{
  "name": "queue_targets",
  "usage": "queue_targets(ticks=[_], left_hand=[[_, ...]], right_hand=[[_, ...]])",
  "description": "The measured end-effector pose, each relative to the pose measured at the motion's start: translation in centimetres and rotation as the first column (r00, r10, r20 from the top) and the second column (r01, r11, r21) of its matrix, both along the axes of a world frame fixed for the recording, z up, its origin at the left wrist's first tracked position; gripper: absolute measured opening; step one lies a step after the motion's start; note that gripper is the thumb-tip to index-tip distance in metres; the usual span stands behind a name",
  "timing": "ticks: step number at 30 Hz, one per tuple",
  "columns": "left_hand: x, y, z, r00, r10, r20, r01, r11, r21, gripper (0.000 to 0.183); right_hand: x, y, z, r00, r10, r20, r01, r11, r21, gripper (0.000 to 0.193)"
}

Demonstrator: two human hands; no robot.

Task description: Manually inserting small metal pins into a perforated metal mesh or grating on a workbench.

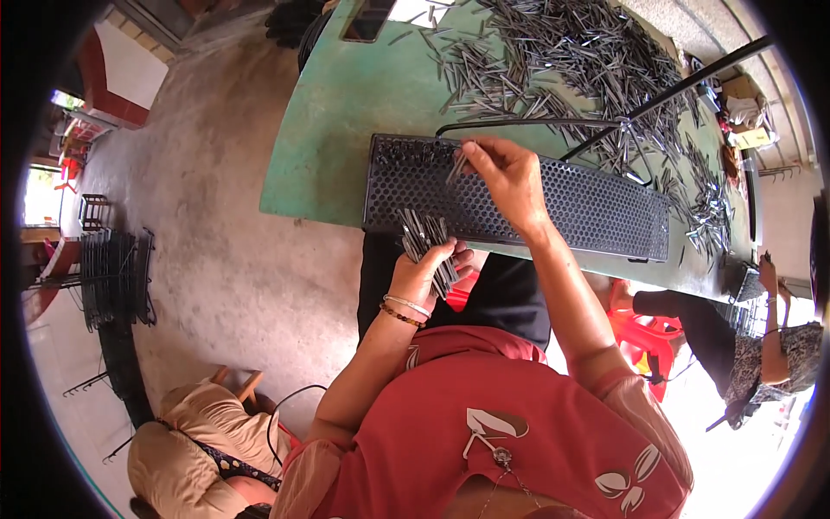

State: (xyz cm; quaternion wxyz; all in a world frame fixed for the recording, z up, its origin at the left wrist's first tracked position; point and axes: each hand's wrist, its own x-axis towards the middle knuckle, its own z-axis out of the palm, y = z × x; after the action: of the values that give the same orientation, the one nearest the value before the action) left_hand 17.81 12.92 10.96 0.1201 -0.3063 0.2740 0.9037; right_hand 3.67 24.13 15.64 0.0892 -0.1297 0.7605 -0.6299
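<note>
A long black perforated tray (571, 203) lies along the near edge of the green table, with rows of round holes. Small dark pieces stand in the holes at its left end. In my left hand (421, 277) is a bundle of thin dark metal strips (424, 235), held just in front of the tray's near edge. Over the tray's left half, my right hand (510, 177) pinches a few of the same strips (456, 166), which point down toward the holes. Whether their tips touch the tray, I cannot tell.
A big heap of loose dark strips (571, 60) covers the far right of the green table (337, 112). A black metal bar frame (692, 82) reaches over the table. One person (194, 441) sits behind at lower left; another (778, 355) is at right, near a red stool (653, 342).
</note>
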Motion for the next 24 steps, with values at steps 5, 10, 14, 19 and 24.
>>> queue_targets(ticks=[5,10,14,19,24], left_hand=[[0.1,0.1,0.3,0.999,-0.040,0.002,0.040,0.999,-0.020,0.016],[0.3,0.0,0.3,0.998,-0.059,0.006,0.059,0.998,-0.003,0.018],[0.4,-0.1,0.0,0.998,-0.054,-0.015,0.054,0.999,-0.002,0.018],[0.5,-0.2,-0.5,0.998,-0.050,-0.026,0.050,0.999,-0.005,0.018],[0.5,-0.3,-0.6,0.997,-0.067,-0.030,0.067,0.998,0.004,0.018]], right_hand=[[-1.4,-1.2,-1.7,0.997,-0.019,-0.071,0.018,1.000,-0.012,0.026],[-1.2,-1.6,-2.4,0.990,-0.016,-0.142,0.024,0.998,0.056,0.025],[-0.8,-1.5,-2.1,0.986,-0.025,-0.167,0.035,0.998,0.061,0.023],[-0.3,-1.8,-2.0,0.963,0.049,-0.266,-0.019,0.993,0.114,0.020],[-0.4,-1.9,-2.1,0.961,0.063,-0.269,-0.032,0.993,0.117,0.021]])
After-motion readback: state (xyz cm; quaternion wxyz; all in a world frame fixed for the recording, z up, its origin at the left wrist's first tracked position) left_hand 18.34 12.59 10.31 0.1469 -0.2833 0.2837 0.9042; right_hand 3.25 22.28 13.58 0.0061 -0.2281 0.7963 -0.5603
